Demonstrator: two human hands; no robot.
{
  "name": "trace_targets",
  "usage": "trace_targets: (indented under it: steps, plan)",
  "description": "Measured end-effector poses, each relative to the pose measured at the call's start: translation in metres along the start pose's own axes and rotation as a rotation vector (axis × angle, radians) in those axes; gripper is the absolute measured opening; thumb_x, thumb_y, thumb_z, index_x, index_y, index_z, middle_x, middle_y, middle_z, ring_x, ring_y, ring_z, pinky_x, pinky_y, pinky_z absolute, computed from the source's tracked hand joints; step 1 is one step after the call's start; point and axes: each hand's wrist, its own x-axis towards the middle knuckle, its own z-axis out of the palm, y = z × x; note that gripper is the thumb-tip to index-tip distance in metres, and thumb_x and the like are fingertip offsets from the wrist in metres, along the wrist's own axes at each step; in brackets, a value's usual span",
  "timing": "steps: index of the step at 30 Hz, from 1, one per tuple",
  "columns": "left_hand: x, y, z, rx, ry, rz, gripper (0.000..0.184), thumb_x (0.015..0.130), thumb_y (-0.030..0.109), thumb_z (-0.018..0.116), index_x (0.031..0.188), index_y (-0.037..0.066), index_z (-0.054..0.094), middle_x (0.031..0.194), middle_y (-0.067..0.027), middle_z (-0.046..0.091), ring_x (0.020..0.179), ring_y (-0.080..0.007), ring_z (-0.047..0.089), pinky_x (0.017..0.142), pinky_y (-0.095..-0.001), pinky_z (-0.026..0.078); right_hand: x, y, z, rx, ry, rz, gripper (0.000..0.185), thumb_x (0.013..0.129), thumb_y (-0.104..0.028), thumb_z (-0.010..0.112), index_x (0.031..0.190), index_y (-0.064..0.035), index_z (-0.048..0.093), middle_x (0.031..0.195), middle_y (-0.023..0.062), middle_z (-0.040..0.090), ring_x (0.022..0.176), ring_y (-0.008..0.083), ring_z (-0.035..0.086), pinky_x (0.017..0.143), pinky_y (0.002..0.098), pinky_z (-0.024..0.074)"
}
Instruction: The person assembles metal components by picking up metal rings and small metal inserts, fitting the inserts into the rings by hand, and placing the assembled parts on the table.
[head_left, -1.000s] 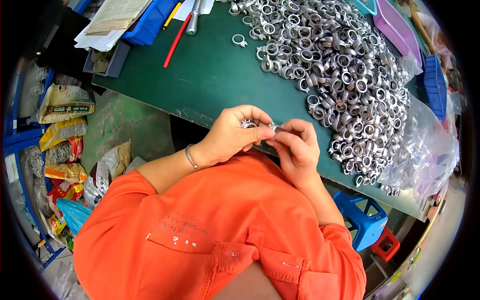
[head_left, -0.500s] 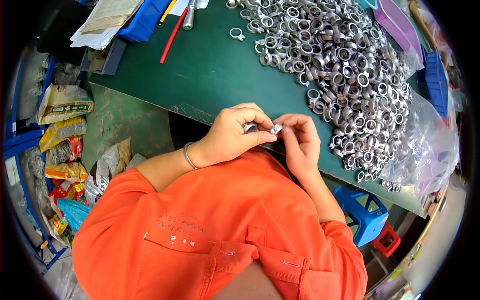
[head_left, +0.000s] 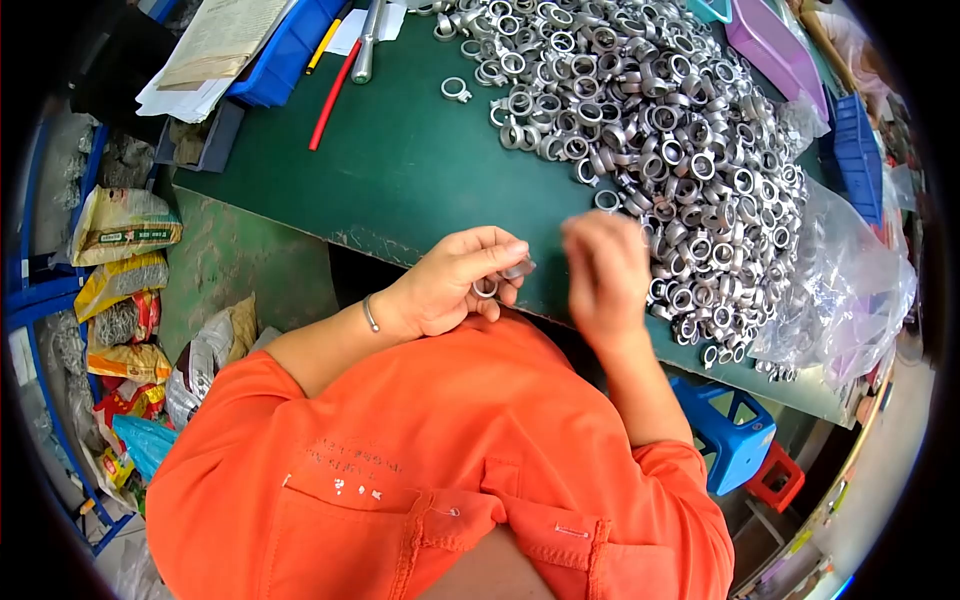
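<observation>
My left hand (head_left: pixel 455 280) is closed in front of the body, just off the bench edge. Its thumb and fingers grip a small grey metal ring (head_left: pixel 486 289), and a second metal piece shows at the fingertips, partly covered. My right hand (head_left: pixel 608 280) hangs over the bench edge, apart from the left. Motion smears its fingers, so whether they hold anything is hidden. Close beside it lies a large heap of metal rings (head_left: pixel 690 165), each with a small lug. A lone metal ring (head_left: pixel 455 89) rests left of the heap.
On the green bench (head_left: pixel 380 170) lie a red stick (head_left: pixel 335 95), a yellow pen (head_left: pixel 323 45) and a metal-handled tool (head_left: pixel 369 45). A blue bin (head_left: pixel 275 70) holds papers. Clear plastic (head_left: pixel 840 290) covers the right corner; a blue stool (head_left: pixel 735 435) stands below. Sacks (head_left: pixel 125 220) line the left.
My hands were together at a metal ring; now they are apart. The right hand has moved a little to the right, blurred. My left hand has turned, showing the ring between its fingers.
</observation>
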Motion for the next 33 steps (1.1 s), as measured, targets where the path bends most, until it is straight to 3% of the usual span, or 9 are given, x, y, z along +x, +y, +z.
trace_targets:
  steps: [3, 7, 9, 14, 18, 22, 26, 30, 33]
  plan:
    - [-0.004, 0.008, 0.01, -0.025, 0.034, 0.002, 0.017, 0.09, 0.017, 0.048, 0.093, 0.002, 0.054, 0.081, -0.0079, 0.059, 0.067, -0.0146, 0.062, 0.047, -0.0219, 0.051, 0.01, 0.013, -0.011, -0.513, -0.091, 0.176, 0.017, 0.071, -0.007, 0.065, 0.087, -0.0035, 0.06, 0.094, 0.0096, 0.054, 0.088, 0.0277, 0.05, 0.074, 0.0385, 0.0369]
    - [-0.007, 0.014, 0.021, -0.087, 0.107, -0.002, 0.013, 0.088, 0.015, 0.05, 0.09, 0.003, 0.055, 0.077, -0.0062, 0.058, 0.066, -0.0134, 0.059, 0.048, -0.0211, 0.051, 0.011, 0.012, -0.012, -0.451, -0.153, 0.133, 0.017, 0.071, -0.008, 0.066, 0.087, -0.0043, 0.061, 0.094, 0.0101, 0.053, 0.09, 0.0283, 0.048, 0.075, 0.0381, 0.0366]
    - [-0.005, 0.009, 0.014, -0.006, 0.118, 0.059, 0.011, 0.087, 0.014, 0.053, 0.09, 0.003, 0.055, 0.077, -0.0057, 0.057, 0.066, -0.0119, 0.057, 0.049, -0.0213, 0.05, 0.009, 0.012, -0.007, -0.089, -0.107, 0.163, 0.018, 0.071, -0.003, 0.067, 0.088, -0.0034, 0.06, 0.092, 0.0116, 0.053, 0.086, 0.0288, 0.05, 0.073, 0.0363, 0.0398]
    - [-0.008, 0.012, 0.019, 0.156, 0.145, 0.198, 0.01, 0.085, 0.011, 0.059, 0.091, 0.003, 0.057, 0.076, -0.0048, 0.057, 0.066, -0.0106, 0.057, 0.049, -0.0213, 0.048, -0.005, -0.01, -0.001, 1.161, -0.157, 0.82, 0.017, 0.084, 0.001, 0.057, 0.101, 0.0046, 0.057, 0.104, 0.0081, 0.057, 0.087, 0.0131, 0.058, 0.073, 0.0248, 0.0491]
    - [-0.009, 0.013, 0.021, 0.208, 0.132, 0.245, 0.01, 0.084, 0.011, 0.061, 0.088, 0.002, 0.059, 0.075, -0.0041, 0.057, 0.063, -0.0095, 0.056, 0.049, -0.0202, 0.046, -0.01, -0.014, 0.0, 1.228, -0.175, 0.843, 0.018, 0.085, 0.0, 0.057, 0.103, 0.0048, 0.056, 0.106, 0.0098, 0.058, 0.089, 0.0148, 0.059, 0.075, 0.0254, 0.0499]
    - [-0.009, 0.013, 0.021, 0.27, 0.153, 0.186, 0.01, 0.082, 0.009, 0.063, 0.086, 0.0, 0.061, 0.08, -0.0042, 0.057, 0.062, -0.0087, 0.055, 0.049, -0.0194, 0.045, -0.016, -0.013, 0.005, 0.874, -0.176, 0.413, 0.016, 0.079, 0.013, 0.054, 0.091, 0.003, 0.054, 0.111, 0.0131, 0.053, 0.097, 0.0182, 0.056, 0.083, 0.0286, 0.0485]
    - [-0.012, 0.011, 0.024, 0.564, 0.141, 0.397, 0.008, 0.077, 0.003, 0.067, 0.083, -0.001, 0.064, 0.087, -0.003, 0.056, 0.063, -0.0077, 0.054, 0.052, -0.0183, 0.044, -0.015, -0.021, 0.011, 0.978, 0.042, 0.595, 0.018, 0.084, 0.009, 0.051, 0.1, 0.003, 0.053, 0.107, 0.0117, 0.055, 0.094, 0.0166, 0.057, 0.081, 0.0277, 0.0483]
    - [-0.009, 0.006, 0.016, 0.83, 0.124, 0.67, 0.009, 0.075, 0.0, 0.068, 0.083, 0.001, 0.064, 0.087, -0.0023, 0.056, 0.067, -0.007, 0.052, 0.057, -0.0189, 0.043, -0.017, -0.019, 0.002, 1.055, -0.17, 0.825, 0.025, 0.089, -0.002, 0.051, 0.113, 0.0039, 0.051, 0.1, 0.0082, 0.059, 0.091, 0.0128, 0.056, 0.076, 0.0249, 0.0486]
    - [-0.011, 0.006, 0.021, 0.853, 0.139, 0.656, 0.01, 0.075, 0.004, 0.069, 0.084, 0.002, 0.066, 0.085, -0.0015, 0.057, 0.07, -0.0056, 0.052, 0.061, -0.0192, 0.044, -0.022, -0.022, 0.008, 1.056, -0.146, 0.671, 0.032, 0.082, 0.005, 0.059, 0.113, 0.0045, 0.051, 0.102, 0.0087, 0.058, 0.091, 0.0144, 0.057, 0.078, 0.0254, 0.0495]
